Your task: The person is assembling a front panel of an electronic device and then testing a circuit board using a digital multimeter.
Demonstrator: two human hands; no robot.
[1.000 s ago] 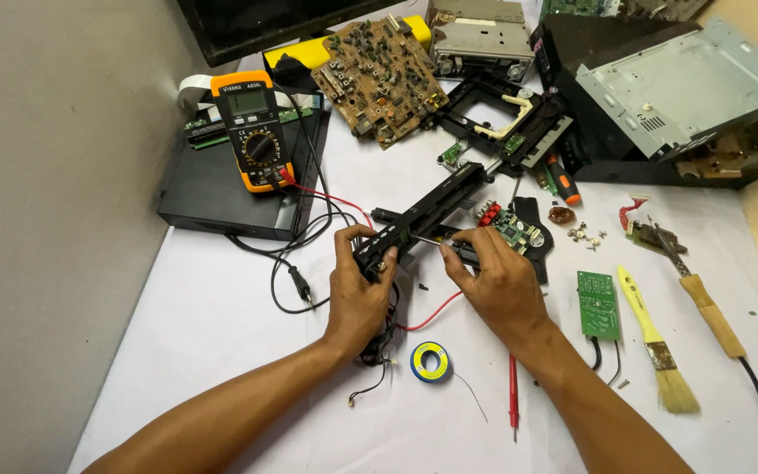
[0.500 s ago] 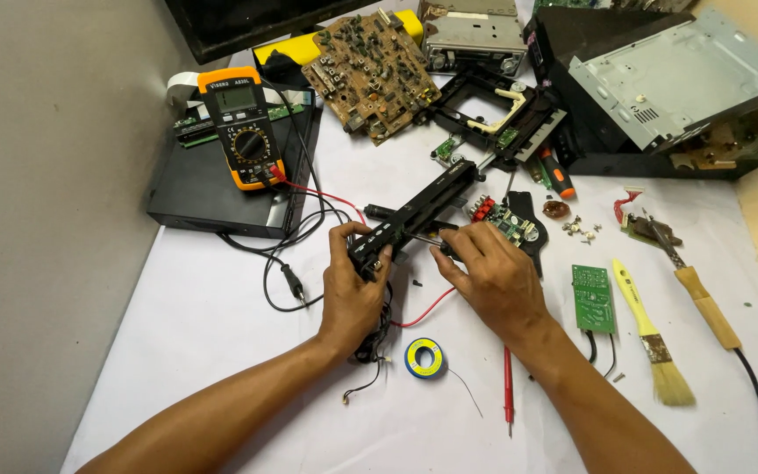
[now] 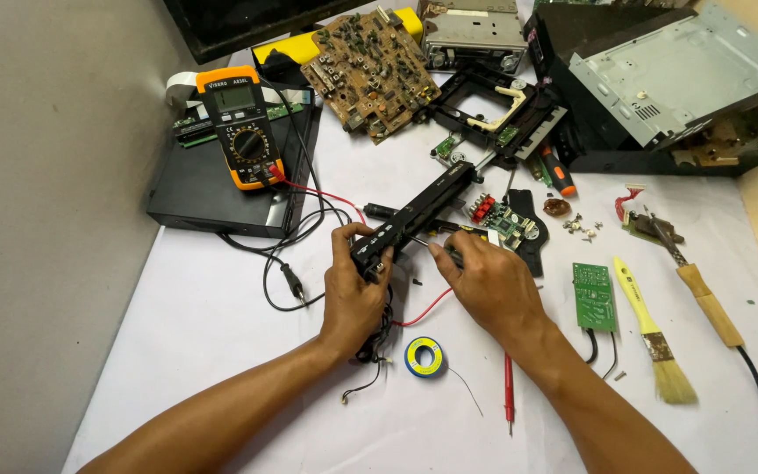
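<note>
Black panel (image 3: 414, 213) between both hands, mid-table.

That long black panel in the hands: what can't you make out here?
- Head view: near end of the long black panel is covered by the left hand.
- Thin tool tip is hidden under the right hand.
- Soldering iron cord is cut off by the right edge.
- Loose screws are too small to tell apart.

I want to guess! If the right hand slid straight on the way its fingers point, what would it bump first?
Probably the long black panel, which the left hand holds: the right hand points up-left at it, fingertips nearly touching.
</note>
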